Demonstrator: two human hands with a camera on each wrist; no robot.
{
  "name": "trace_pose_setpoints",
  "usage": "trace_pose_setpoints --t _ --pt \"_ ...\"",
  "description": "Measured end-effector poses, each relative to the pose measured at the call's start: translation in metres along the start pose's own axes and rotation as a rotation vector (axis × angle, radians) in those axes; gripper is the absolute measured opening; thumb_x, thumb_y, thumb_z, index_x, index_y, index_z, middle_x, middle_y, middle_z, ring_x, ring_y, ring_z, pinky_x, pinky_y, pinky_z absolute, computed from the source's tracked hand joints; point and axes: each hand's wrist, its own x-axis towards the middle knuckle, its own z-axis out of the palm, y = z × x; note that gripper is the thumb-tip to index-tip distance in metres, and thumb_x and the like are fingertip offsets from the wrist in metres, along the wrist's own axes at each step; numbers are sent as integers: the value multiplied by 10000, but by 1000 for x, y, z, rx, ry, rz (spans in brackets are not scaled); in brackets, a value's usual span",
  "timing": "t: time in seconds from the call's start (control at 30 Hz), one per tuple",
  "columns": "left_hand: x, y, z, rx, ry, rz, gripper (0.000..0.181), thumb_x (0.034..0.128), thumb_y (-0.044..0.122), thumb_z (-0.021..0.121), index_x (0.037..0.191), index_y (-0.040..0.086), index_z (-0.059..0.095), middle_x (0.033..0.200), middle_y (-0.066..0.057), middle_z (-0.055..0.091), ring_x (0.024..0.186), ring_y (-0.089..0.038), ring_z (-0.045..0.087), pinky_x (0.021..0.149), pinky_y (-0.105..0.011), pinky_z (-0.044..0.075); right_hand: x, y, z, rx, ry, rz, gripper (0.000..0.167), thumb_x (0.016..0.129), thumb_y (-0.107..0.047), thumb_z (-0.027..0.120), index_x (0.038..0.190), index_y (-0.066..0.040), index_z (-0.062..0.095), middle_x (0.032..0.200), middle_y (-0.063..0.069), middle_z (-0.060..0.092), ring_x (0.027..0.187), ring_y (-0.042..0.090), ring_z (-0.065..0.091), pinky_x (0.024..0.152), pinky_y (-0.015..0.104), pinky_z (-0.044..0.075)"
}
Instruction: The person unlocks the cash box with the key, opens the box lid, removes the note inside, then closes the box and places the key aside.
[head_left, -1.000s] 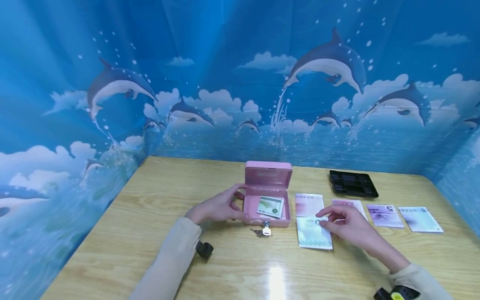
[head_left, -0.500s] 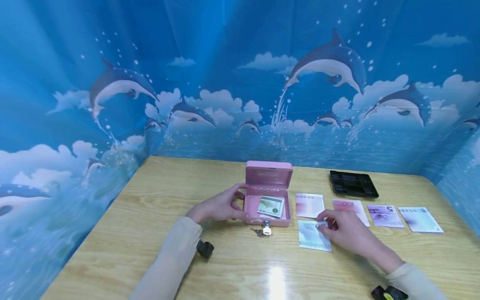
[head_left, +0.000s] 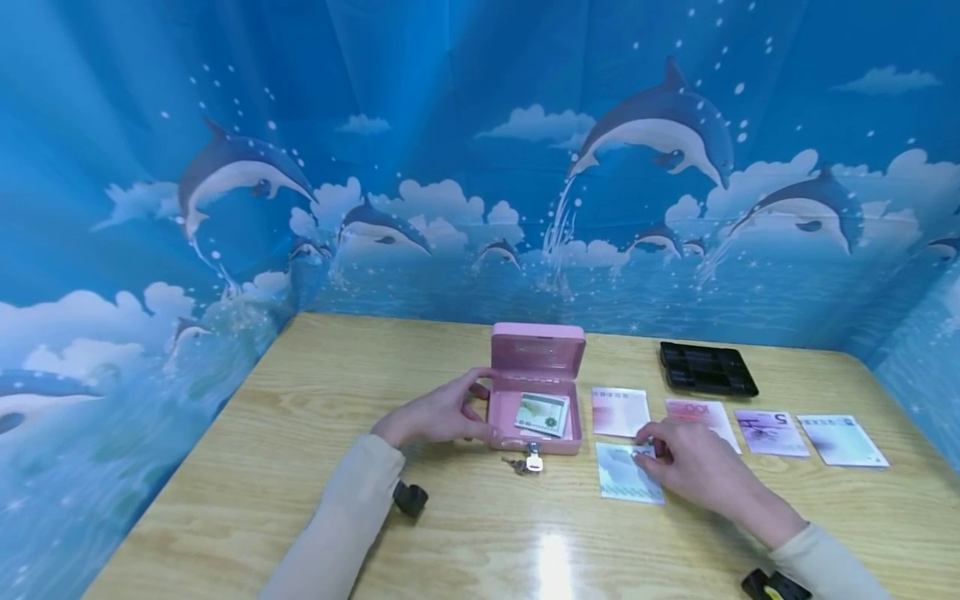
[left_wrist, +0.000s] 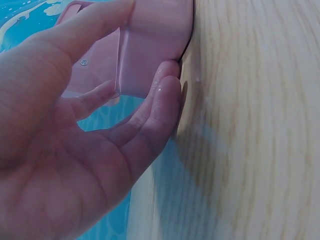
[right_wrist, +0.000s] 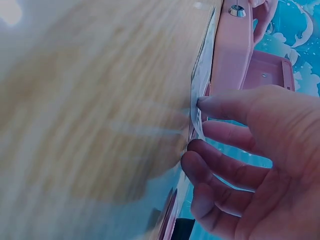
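Observation:
A pink cash box [head_left: 534,392] stands on the table with its lid raised. Inside it lies a green folded banknote [head_left: 542,412]. My left hand [head_left: 438,412] holds the box by its left side, thumb near the front corner; in the left wrist view its fingertips touch the pink wall. On the right, my right hand [head_left: 693,462] pinches the upper right edge of a pale green banknote [head_left: 626,475] between thumb and fingers. In the right wrist view, that note's edge bends slightly off the table at the thumb. The hand covers its right corner.
A pinkish banknote [head_left: 619,411] lies just behind, with a red one [head_left: 701,417], a purple one [head_left: 772,432] and a bluish one [head_left: 842,440] to the right. A black tray [head_left: 708,369] sits behind them. Keys [head_left: 532,461] hang at the box's lock.
The pale green note has slid slightly towards me, away from the pinkish note behind it, and the right hand's fingers have drawn closer together. The left hand stays on the box.

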Motion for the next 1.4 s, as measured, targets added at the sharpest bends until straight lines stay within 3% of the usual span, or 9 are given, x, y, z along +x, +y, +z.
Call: trace_pose_setpoints --t 0.73,1.07,1.4 --pt "-1 1 -1 13 9 -8 940 815 263 872 1570 329 315 1451 -91 517 1028 -181 687 832 -341 611 -1 -1 -4 -17 54 -26 130 828 -186 822 939 -146 768 683 -143 585 608 -43 433 538 175 415" --pt "-1 1 -1 1 -2 -1 932 824 249 866 1571 317 313 1454 -104 509 1026 -185 689 832 -341 613 4 -4 -9 24 104 -51 88 856 -176 805 933 -147 775 706 -144 583 642 -46 472 557 176 437" --pt "0 0 0 2 0 0 927 826 253 862 1569 327 313 1459 -98 511 1031 -188 686 842 -349 609 13 -16 -11 108 110 -15 155 885 -214 792 1016 -133 773 812 -90 722 688 -25 594 596 204 508"
